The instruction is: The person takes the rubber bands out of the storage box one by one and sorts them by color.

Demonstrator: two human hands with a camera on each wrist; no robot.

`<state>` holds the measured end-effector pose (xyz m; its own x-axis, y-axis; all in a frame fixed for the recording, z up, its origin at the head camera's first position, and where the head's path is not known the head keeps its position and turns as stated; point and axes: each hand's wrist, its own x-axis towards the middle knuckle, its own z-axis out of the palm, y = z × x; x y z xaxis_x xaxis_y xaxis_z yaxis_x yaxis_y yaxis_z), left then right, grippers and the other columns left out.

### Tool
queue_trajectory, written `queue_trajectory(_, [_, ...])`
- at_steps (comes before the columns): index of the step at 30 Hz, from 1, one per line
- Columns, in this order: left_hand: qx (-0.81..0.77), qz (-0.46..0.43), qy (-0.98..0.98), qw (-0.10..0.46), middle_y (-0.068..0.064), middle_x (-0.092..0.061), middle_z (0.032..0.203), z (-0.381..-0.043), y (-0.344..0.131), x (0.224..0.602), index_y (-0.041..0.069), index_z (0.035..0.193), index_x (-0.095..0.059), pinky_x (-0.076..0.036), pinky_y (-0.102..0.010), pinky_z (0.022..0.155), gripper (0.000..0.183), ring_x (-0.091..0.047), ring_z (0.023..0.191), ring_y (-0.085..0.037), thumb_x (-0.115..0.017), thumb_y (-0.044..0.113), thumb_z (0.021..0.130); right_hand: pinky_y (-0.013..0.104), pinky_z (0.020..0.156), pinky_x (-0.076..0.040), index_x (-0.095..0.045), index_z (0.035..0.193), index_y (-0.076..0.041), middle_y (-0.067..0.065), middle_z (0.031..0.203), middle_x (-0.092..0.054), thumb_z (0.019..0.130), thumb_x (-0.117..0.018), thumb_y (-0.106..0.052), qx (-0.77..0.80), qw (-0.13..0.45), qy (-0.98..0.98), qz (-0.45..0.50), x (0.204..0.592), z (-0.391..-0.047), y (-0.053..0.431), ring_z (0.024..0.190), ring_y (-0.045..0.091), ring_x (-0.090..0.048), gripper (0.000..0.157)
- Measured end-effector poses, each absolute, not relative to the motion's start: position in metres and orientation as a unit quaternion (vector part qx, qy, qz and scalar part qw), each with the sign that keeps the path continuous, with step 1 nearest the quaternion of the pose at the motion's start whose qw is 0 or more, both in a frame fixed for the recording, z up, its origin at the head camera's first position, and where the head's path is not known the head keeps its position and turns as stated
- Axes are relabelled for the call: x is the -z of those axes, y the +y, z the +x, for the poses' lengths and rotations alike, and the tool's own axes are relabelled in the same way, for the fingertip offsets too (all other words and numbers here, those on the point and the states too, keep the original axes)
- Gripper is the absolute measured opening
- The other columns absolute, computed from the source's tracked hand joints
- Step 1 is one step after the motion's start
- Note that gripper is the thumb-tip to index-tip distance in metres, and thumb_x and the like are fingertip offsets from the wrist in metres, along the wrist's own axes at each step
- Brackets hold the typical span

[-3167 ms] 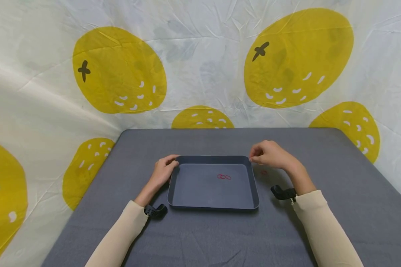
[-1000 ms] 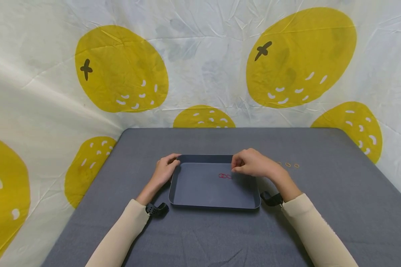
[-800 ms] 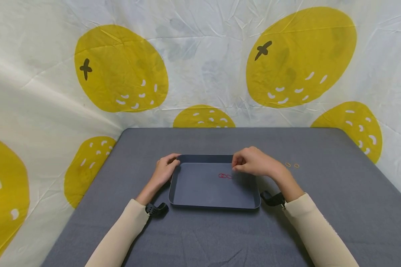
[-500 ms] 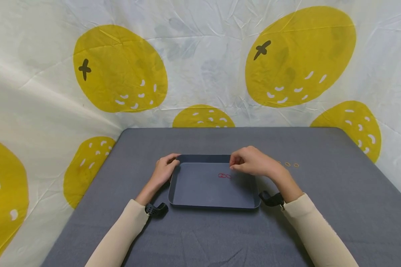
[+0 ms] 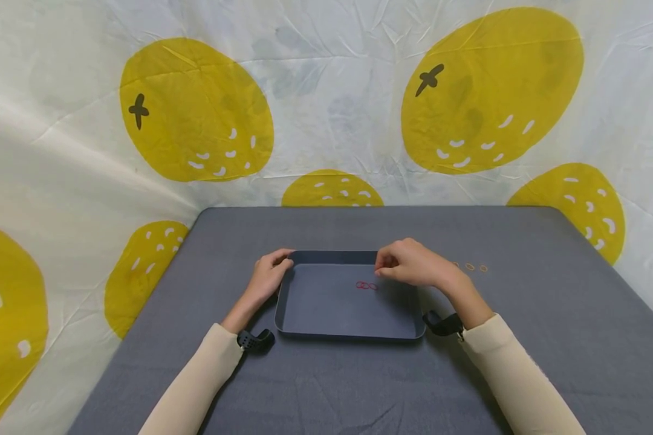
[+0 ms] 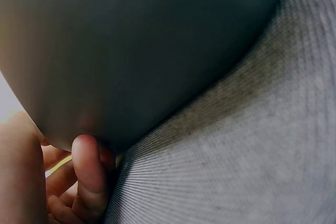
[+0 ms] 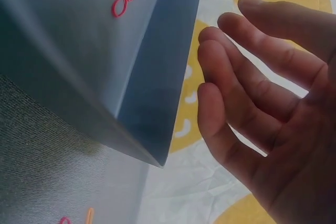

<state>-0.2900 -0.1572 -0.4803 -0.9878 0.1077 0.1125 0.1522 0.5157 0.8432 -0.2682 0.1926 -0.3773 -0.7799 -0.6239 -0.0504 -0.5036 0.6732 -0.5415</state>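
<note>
My left hand point(image 5: 268, 275) grips the far left corner of a shallow grey tray point(image 5: 354, 336), thumb over its rim; the left wrist view shows fingers point(image 6: 88, 166) against its outer wall. Inside the tray, several thin red rings like rubber bands point(image 5: 366, 286) lie linked or overlapping in a short row. Above the tray's right part hovers my right hand point(image 5: 410, 263), fingers loosely bent, just right of the red bands. In the right wrist view, the thumb and fingertips point(image 7: 210, 95) stand apart, and no held thing shows between them.
Several orange bands point(image 5: 470, 266) lie on the grey cloth-covered table point(image 5: 326, 386) right of the tray, partly behind the right hand. At the bottom of the right wrist view, a red band point(image 7: 64, 220) lies near an orange band point(image 7: 90, 216). A fruit-patterned sheet point(image 5: 332, 121) hangs behind.
My right hand has moved left from the tray's far right corner to above its inside, uncovering the orange bands. Over the last second it stays nearly still. The left hand keeps its grip.
</note>
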Motion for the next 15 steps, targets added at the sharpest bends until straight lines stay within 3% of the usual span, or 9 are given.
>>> queue_trajectory(6, [0.489,-0.076,-0.869,0.023,-0.006,-0.076,0.122,-0.2904,-0.1572,0.4806,0.024,0.129,-0.073,-0.055,-0.033,0.077,0.031,-0.070,0.090,-0.023,-0.056,0.024,0.103,0.027,0.066,-0.053,-0.078,0.097,-0.009,0.006,0.090,-0.077,0.097,-0.072,-0.017,0.256,0.124,0.907,-0.311,0.3785,-0.2690,0.1935,0.071,0.009,-0.060,0.010])
queue_trajectory(10, [0.489,-0.072,-0.869,0.021,-0.006,-0.076,0.123,-0.2907,-0.1573,0.4812,0.024,0.129,-0.073,-0.056,-0.039,0.089,0.031,-0.070,0.100,-0.024,-0.056,0.024,0.103,0.028,0.065,-0.053,-0.078,0.098,-0.009,0.006,0.090,-0.077,0.097,-0.071,-0.017,0.256,0.127,0.907,-0.310,0.3793,-0.2694,0.1936,0.070,0.009,-0.060,0.011])
queue_trajectory(15, [0.492,-0.071,-0.867,0.018,-0.005,-0.075,0.124,-0.2909,-0.1570,0.4802,0.024,0.129,-0.072,-0.055,-0.043,0.093,0.030,-0.069,0.103,-0.025,-0.057,0.025,0.103,0.028,0.066,-0.053,-0.078,0.099,-0.009,0.006,0.091,-0.077,0.098,-0.071,-0.018,0.253,0.130,0.907,-0.310,0.3792,-0.2696,0.1941,0.071,0.009,-0.060,0.012])
